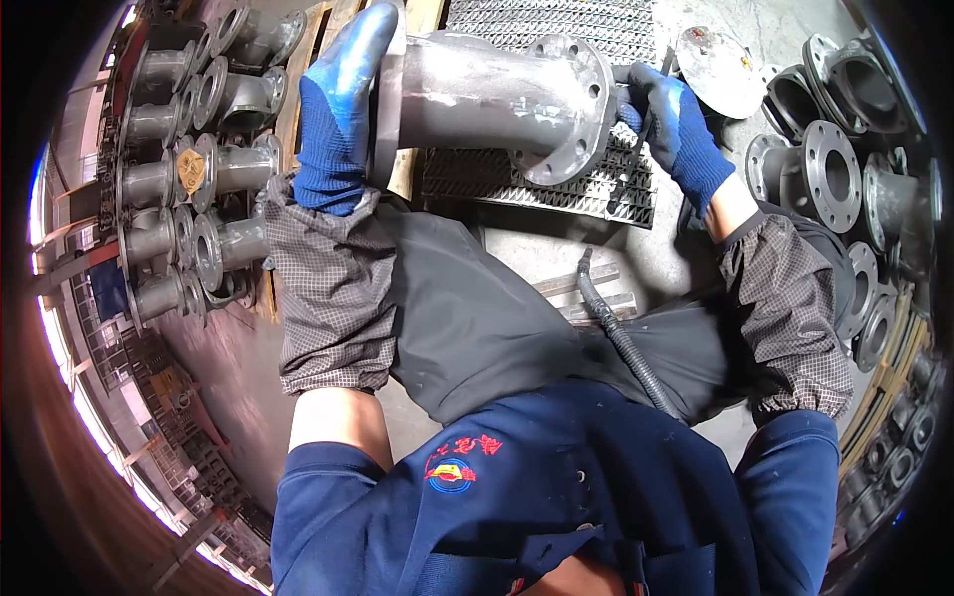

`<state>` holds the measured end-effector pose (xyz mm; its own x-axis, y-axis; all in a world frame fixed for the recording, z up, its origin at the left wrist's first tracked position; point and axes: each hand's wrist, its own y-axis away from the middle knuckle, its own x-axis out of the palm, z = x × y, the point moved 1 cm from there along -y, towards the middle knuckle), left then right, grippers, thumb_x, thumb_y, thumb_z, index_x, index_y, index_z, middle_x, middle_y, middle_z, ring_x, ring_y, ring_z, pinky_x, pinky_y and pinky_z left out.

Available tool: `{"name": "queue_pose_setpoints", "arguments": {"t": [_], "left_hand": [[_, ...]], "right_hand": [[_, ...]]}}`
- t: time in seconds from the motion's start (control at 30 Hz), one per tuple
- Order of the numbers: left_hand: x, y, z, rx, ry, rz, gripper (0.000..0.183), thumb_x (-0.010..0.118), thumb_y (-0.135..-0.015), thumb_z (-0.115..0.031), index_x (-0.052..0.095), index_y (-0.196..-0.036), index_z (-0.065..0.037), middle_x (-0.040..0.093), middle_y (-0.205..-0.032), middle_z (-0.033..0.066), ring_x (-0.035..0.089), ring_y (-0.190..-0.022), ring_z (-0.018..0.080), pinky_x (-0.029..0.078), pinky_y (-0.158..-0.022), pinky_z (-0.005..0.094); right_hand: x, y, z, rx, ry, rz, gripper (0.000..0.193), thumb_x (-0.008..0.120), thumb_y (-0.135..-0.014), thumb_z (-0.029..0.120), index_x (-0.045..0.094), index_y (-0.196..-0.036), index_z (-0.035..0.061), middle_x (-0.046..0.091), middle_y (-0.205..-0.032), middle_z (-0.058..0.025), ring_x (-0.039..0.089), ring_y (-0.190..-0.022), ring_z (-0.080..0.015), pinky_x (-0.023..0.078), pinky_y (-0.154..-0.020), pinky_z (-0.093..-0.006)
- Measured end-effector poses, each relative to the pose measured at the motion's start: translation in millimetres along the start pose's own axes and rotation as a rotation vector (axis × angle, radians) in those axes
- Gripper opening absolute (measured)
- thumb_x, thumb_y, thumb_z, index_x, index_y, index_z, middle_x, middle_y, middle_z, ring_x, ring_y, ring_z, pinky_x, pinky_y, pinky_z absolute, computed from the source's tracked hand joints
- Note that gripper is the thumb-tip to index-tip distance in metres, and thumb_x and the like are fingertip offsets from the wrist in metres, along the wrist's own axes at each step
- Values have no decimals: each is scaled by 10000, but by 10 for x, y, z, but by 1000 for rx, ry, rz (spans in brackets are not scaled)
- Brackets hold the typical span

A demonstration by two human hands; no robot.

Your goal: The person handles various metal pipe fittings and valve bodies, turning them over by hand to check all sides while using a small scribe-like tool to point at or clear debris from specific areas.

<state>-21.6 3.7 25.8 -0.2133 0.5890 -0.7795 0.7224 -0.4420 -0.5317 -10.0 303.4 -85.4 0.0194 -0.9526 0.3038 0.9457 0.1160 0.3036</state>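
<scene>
A grey metal flanged pipe (477,94) lies sideways in front of me, over a metal grating (556,15). My left hand (348,94), in a blue coated glove, is pressed along the outer side of its large left flange and grips the edge. At the pipe's other end, beside the flange with bolt holes, my gloved right hand (681,129) is closed. Its fingers curl around a thin dark thing that I cannot make out, partly hidden by the hand. A pale round metal disc (717,72) is just beyond the right hand.
Stacked flanged pipes (238,167) stand at the left on wooden boards. More flanged pipe pieces (833,164) crowd the right side. A dark corrugated hose (626,343) runs across my lap, near flat metal bars (601,305) on the floor.
</scene>
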Motion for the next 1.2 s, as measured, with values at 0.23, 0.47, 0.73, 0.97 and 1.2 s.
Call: {"name": "queue_pose_setpoints", "arguments": {"t": [0.23, 0.47, 0.73, 0.97, 1.2], "left_hand": [[-8, -62, 75, 283, 10, 39, 424, 494, -882, -32, 439, -1301, 1, 461, -1312, 222, 491, -1189, 328, 416, -983, 375], [167, -270, -353, -576, 341, 96, 651, 653, -819, -223, 368, -1377, -44, 478, -1303, 138, 489, -1128, 176, 388, -961, 277], [142, -147, 56, -738, 340, -79, 597, 614, -796, -173, 423, -1339, -18, 570, -1173, 108, 549, -972, 126, 447, -838, 238], [29, 57, 155, -658, 459, -89, 566, 585, -795, -24, 419, -1336, -2, 526, -1249, 110, 515, -1072, 144, 424, -892, 245], [62, 6, 28, -653, 448, -78, 582, 585, -778, -10, 412, -1334, 12, 440, -1370, 119, 451, -1204, 167, 385, -970, 272]], "right_hand": [[-15, -138, 36, -100, 108, -37, 266, 422, -905, 80, 563, -1110, -16, 657, -893, -119, 618, -736, -128, 496, -628, -194], [-141, -226, 106, -83, -68, -56, 350, 393, -925, 171, 513, -1176, -43, 621, -1063, -167, 617, -863, -172, 515, -720, -224], [-50, 37, 77, 143, 31, 26, 466, 359, -968, 330, 502, -1182, -59, 646, -984, -164, 631, -749, -148, 492, -655, -190], [-9, 92, 181, 201, 99, -32, 470, 371, -959, 352, 545, -1092, -64, 656, -794, -162, 550, -480, -139, 477, -506, -222], [170, 124, 620, 96, 73, -179, 417, 372, -939, 300, 560, -1096, -36, 672, -856, -165, 582, -558, -122, 393, -493, -179]]}}
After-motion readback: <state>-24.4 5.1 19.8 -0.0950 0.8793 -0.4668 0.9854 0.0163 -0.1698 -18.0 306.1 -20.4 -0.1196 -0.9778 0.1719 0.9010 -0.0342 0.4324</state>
